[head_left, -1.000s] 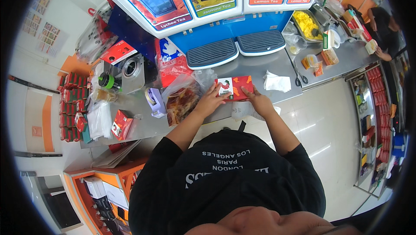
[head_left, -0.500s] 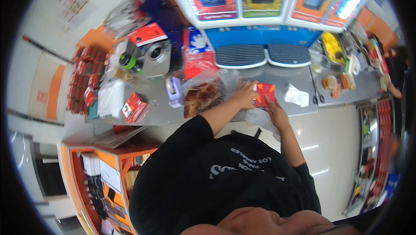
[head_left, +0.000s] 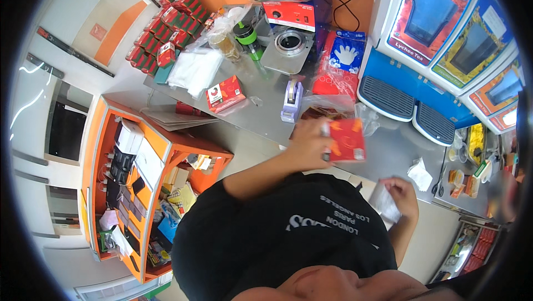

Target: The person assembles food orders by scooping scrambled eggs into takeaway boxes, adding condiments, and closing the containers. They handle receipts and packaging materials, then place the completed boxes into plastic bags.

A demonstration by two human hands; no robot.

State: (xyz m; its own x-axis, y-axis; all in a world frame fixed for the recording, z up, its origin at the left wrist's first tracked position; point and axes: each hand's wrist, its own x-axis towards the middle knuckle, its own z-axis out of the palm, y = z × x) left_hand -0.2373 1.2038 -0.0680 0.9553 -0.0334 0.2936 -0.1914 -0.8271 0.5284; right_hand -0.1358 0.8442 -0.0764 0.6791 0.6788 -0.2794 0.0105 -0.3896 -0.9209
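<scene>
My left hand (head_left: pixel 311 144) is closed around the left end of a red box (head_left: pixel 348 140) with orange marks, lifted over the counter's front edge. Farther right and nearer my body, my right hand (head_left: pixel 404 194) grips a whitish sheet (head_left: pixel 385 205), thin and either paper or plastic; blur hides which. Partly behind the left hand and the box lies a clear bag (head_left: pixel 327 109) with brownish-red contents. Just beyond it a purple tape dispenser (head_left: pixel 291 101) stands on the steel counter (head_left: pixel 258 120).
Another red box (head_left: pixel 226 94) lies near the counter's front edge, beside white bags (head_left: pixel 195 72). Stacked red-green boxes (head_left: pixel 169 29) fill the far left. A sealing machine (head_left: pixel 287 46), drink dispensers (head_left: pixel 430 18), scissors (head_left: pixel 438 187) and napkins (head_left: pixel 420 174) are around. An orange shelf (head_left: pixel 158 162) stands lower left.
The view has swung left. Both hands were at the red box; now only the left holds it, carried leftward, while the right has drawn away with the whitish sheet.
</scene>
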